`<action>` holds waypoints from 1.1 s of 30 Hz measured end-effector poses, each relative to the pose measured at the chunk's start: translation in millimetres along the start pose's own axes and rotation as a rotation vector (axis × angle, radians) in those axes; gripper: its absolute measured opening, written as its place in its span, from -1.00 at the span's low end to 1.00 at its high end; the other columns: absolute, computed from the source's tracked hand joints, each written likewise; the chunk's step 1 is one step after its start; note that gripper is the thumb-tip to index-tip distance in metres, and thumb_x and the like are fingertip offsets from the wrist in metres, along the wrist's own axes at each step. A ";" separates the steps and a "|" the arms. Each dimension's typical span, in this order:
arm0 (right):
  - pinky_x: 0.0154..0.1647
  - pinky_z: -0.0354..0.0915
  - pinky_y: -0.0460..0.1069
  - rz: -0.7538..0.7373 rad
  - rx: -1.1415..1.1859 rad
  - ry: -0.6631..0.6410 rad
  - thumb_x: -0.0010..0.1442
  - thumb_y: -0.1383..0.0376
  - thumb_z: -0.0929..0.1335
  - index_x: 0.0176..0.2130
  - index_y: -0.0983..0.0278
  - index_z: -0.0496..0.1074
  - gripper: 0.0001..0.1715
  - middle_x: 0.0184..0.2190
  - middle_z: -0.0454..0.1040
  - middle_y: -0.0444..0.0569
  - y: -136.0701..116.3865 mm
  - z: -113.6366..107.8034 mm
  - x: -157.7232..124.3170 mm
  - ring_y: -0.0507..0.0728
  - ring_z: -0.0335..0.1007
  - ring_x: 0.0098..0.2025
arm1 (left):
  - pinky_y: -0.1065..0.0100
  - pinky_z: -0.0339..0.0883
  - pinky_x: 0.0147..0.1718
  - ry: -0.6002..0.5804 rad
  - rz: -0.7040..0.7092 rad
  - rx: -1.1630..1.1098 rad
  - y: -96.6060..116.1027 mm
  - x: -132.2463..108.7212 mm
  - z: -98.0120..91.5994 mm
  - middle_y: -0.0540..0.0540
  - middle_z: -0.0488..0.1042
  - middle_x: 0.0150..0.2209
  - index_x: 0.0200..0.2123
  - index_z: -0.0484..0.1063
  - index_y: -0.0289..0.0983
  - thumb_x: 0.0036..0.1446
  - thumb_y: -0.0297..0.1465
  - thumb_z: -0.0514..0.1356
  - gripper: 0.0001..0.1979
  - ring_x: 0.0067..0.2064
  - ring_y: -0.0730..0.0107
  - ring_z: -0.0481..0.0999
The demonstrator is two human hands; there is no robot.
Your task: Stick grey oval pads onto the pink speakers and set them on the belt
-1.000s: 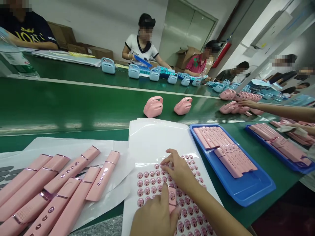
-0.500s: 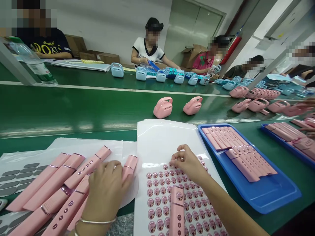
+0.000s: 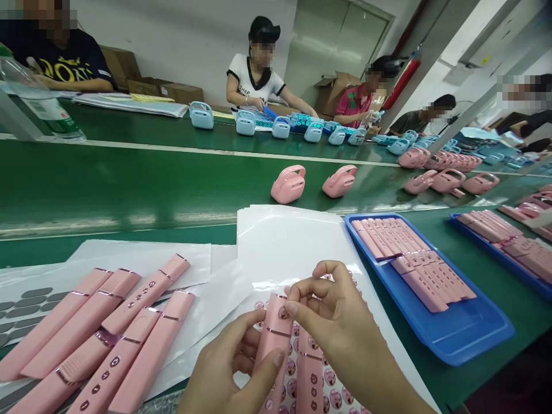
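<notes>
While the left hand (image 3: 226, 371) and right hand (image 3: 334, 322) grip a pink bar (image 3: 273, 333), both closed on it, it sits over a sticker sheet (image 3: 330, 379).
Further pink bars (image 3: 146, 293) lie left on white film (image 3: 129, 259); right, a blue tray (image 3: 474, 328) holds pink cases (image 3: 425, 282).

a single head-worn camera is angled forward and down: the left hand (image 3: 228, 368) and right hand (image 3: 345, 322) are framed close, with a green conveyor belt (image 3: 129, 187) and far workbench (image 3: 129, 123) behind.

Pink devices (image 3: 153, 351), rose-gold bands (image 3: 276, 330); round pink stickers (image 3: 330, 376) in rows; blue tray (image 3: 457, 339); green belt (image 3: 129, 184).
</notes>
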State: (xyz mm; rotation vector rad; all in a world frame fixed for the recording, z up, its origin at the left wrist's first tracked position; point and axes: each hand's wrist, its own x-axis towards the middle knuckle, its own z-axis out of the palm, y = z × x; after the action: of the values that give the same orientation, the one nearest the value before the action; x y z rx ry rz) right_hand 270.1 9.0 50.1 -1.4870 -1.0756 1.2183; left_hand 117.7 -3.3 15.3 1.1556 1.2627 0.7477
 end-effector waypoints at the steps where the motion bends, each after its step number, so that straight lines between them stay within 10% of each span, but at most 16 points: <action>1: -0.22 0.38 0.08 -0.001 -0.024 -0.001 0.07 0.26 0.41 -0.19 0.10 0.09 -0.58 -0.35 0.52 -0.17 0.4 -1.0 -0.2 0.18 0.49 -0.25 | 0.32 0.46 -0.36 -0.002 -0.011 -0.014 0.7 -0.1 0.1 -0.06 0.53 -0.41 -0.08 0.45 -0.27 -0.02 -0.11 0.23 -0.52 -0.34 0.23 0.55; 33: -0.33 0.33 0.10 -0.017 -0.397 0.021 0.14 0.33 0.33 -0.29 0.11 0.11 -0.74 -0.37 0.42 -0.18 4.5 -6.1 -6.2 0.17 0.41 -0.30 | 0.34 0.42 -0.33 -0.029 0.020 -0.039 -5.4 1.7 3.5 -0.05 0.53 -0.36 -0.11 0.51 -0.22 0.00 -0.12 0.27 -0.58 -0.34 0.27 0.52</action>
State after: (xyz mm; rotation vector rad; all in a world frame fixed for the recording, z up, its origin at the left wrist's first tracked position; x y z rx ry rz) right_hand 275.6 1.3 47.6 -1.7777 -1.3689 1.0118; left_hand 120.6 -4.1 9.3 1.1455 1.2087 0.7649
